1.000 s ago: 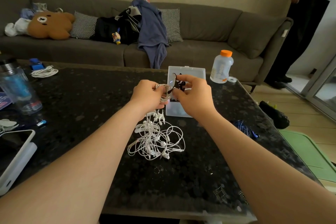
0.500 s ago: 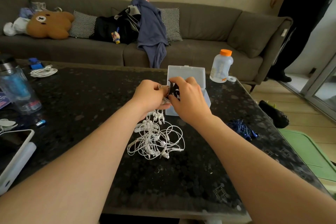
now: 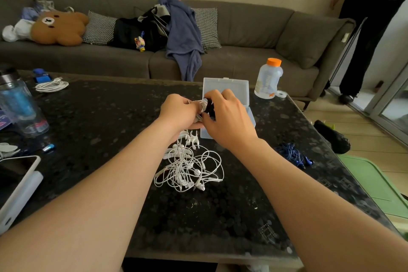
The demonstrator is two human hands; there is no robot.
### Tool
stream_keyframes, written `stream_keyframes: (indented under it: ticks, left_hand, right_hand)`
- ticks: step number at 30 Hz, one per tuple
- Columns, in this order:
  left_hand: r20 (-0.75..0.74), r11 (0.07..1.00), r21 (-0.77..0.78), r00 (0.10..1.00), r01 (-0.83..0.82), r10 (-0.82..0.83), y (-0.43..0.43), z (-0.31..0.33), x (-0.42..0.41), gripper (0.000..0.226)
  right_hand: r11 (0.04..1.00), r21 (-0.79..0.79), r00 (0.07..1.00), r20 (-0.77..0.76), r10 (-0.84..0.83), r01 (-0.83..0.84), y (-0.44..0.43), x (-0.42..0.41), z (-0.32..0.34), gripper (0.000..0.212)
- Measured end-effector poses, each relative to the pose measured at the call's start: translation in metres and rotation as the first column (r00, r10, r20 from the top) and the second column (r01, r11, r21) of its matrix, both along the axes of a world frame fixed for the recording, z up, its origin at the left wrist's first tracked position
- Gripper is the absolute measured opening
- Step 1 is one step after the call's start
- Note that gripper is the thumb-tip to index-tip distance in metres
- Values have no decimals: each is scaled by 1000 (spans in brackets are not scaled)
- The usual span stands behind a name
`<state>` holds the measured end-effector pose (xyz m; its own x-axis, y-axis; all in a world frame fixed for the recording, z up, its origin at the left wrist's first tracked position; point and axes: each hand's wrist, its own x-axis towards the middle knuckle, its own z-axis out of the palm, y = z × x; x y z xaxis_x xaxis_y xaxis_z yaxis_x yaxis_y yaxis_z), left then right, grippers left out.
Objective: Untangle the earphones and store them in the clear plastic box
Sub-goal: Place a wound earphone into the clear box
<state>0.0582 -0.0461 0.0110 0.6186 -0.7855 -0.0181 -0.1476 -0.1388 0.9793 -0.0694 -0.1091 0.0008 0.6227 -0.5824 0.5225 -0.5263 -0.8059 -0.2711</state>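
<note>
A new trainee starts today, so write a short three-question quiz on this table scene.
1. True or false: the clear plastic box stands with its lid open.
2. The cap on the bottle is: A green, B orange, C white?
3. Fill in: the tangled white earphones lie on the table ___ the two forearms.
Key: 1 true; 2 B; 3 between.
</note>
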Motion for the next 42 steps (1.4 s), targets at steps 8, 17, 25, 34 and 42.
stream_keyframes:
  ticks: [8,17,25,34,42]
  left_hand:
    - [205,997,-3,975,82,-80,0,-3,-1,27]
    - [248,999,-34,969,-7,15,1,-2,-2,19]
    - [235,999,-11,971,-50,51,5,-4,0,24]
    - [393,997,7,917,-78,69,7,-8,4,20]
    - [467,992,-11,877,-126,116,8,-12,7,17]
  right_hand:
    - [988,142,996,-57,72,-64,-5,0,-6,18]
    - [946,314,978,206,18,-83,-2,7,-4,29]
    - [948,313,976,219,-11,-59,-6,15,-4,24]
    - [921,385,980,196,-20,-59,0,19,0,26]
    - [870,489,980,196,-39,-63,11,28,0,59]
